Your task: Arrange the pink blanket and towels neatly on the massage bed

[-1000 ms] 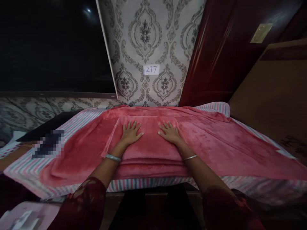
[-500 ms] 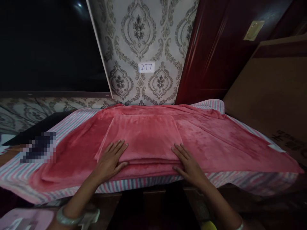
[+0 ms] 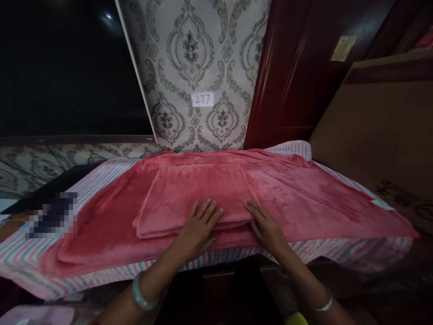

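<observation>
A folded red fleece cloth (image 3: 189, 194) lies as a flat rectangle on a larger spread red blanket (image 3: 304, 198). My left hand (image 3: 198, 225) rests flat on the near edge of the folded cloth, fingers stretched out. My right hand (image 3: 265, 225) lies beside it at the cloth's near right corner, fingers extended and touching the fabric. Both wrists wear bangles.
The blanket covers a striped sheet (image 3: 34, 257) on a table. Behind stand a patterned wall with a paper label "277" (image 3: 202, 99), a dark screen (image 3: 67, 67) at left, a dark red door (image 3: 304, 67) and a cardboard box (image 3: 379, 135) at right.
My left hand slid right along the near edge, from the folded cloth's left corner to its middle. My right hand stayed at the right corner. A second ago both hands lay farther back.
</observation>
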`<state>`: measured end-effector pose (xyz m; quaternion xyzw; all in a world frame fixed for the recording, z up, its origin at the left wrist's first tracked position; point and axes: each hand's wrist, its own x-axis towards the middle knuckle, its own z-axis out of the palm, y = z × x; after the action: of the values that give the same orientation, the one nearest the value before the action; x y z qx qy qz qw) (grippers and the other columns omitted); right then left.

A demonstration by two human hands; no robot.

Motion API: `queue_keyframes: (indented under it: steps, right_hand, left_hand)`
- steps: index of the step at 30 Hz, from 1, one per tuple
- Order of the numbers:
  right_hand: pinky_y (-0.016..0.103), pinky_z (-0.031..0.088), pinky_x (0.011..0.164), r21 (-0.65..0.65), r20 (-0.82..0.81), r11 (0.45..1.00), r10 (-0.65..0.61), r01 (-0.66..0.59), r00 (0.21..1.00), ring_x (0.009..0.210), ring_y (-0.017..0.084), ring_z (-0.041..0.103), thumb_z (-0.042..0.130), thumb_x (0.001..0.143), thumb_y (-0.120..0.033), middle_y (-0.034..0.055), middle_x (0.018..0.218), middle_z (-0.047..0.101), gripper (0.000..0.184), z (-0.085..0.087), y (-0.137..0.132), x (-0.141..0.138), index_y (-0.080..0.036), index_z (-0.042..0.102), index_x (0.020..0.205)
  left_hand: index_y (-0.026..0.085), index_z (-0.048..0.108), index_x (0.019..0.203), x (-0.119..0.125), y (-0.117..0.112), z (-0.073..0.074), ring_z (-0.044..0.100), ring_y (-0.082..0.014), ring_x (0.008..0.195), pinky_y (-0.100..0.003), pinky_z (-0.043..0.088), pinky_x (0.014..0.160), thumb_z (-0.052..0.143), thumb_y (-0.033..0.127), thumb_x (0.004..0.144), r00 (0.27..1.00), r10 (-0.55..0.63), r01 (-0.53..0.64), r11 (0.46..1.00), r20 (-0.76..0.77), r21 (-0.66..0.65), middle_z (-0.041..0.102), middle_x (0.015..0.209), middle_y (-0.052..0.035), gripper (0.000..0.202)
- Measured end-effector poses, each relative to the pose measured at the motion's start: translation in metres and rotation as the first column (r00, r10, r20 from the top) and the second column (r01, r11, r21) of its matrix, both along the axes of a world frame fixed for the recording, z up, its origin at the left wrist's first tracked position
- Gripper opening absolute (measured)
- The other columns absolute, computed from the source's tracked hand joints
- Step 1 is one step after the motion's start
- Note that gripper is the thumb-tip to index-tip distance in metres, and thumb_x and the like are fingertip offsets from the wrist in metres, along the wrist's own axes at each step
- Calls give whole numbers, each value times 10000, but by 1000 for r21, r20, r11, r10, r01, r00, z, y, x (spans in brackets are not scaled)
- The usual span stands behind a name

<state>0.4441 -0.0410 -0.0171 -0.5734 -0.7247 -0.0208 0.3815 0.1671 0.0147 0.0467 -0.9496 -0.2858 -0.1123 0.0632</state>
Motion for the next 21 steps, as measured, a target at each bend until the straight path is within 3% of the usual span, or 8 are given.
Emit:
queue_keyframes:
  steps: [3,6,9,12,14,16,19,21]
  right_hand:
    - [469,444,1111,8,-26,1000,-7,7,1000,1290,226,545,408,891,-156,82,1375,594,562,19,5,-2,-267,528,1428]
    - [463,472,1077,-15,-55,999,-38,37,998,1235,234,581,413,872,-162,77,1322,628,543,37,8,-7,-262,568,1383]
    - [458,492,1045,-16,-117,999,-44,42,992,1181,244,610,423,880,-207,81,1266,656,473,44,10,-11,-260,616,1309]
    - [499,470,1062,49,-303,995,-63,82,951,1211,285,590,496,890,-363,117,1275,647,432,36,10,-12,-228,616,1282]
    - [540,457,1064,57,-537,986,-100,154,838,1254,313,562,506,900,-495,151,1366,588,537,25,9,-13,-208,548,1353]
    - [560,504,996,-49,-770,993,-105,107,629,1199,323,611,446,920,-598,179,1407,554,639,13,9,-16,-208,458,1427]
    - [554,563,887,-203,-934,948,-112,-244,339,998,317,714,366,915,-684,202,1251,657,690,0,12,-29,-197,472,1393]
    - [545,552,918,-222,-962,863,-118,-455,246,982,307,726,373,900,-698,183,1163,705,652,-2,15,-43,-212,543,1300]
  left_hand:
    - [225,306,1535,51,-2,7,351,-326,1440,-536,312,1144,651,309,838,1000,-12,12,1000,22,-6,383,1570,-158,783]
    - [178,412,1451,89,2,13,536,-315,1236,-477,446,993,594,303,887,996,66,-66,998,62,-2,542,1396,-190,606]
    - [153,553,1266,108,10,17,607,-290,1051,-434,494,876,465,292,963,988,145,-144,989,54,-30,647,1151,-172,345]
    - [157,583,1175,110,18,29,631,-274,1013,-400,505,849,450,282,971,992,124,-121,989,32,-85,666,1070,-153,273]
    - [160,578,1174,106,24,48,640,-268,1025,-393,506,867,466,277,962,991,114,-106,989,67,-104,674,1081,-152,267]
    - [169,589,1161,104,33,76,646,-270,1026,-402,504,891,498,283,942,979,154,-138,983,133,-117,688,1084,-149,263]
    - [188,645,1055,104,53,131,665,-265,952,-389,517,860,609,286,857,927,219,-179,972,305,-154,719,1019,-117,225]
    - [147,669,986,104,70,168,669,-261,919,-376,513,836,630,211,799,857,236,-182,970,459,-159,726,945,-106,201]
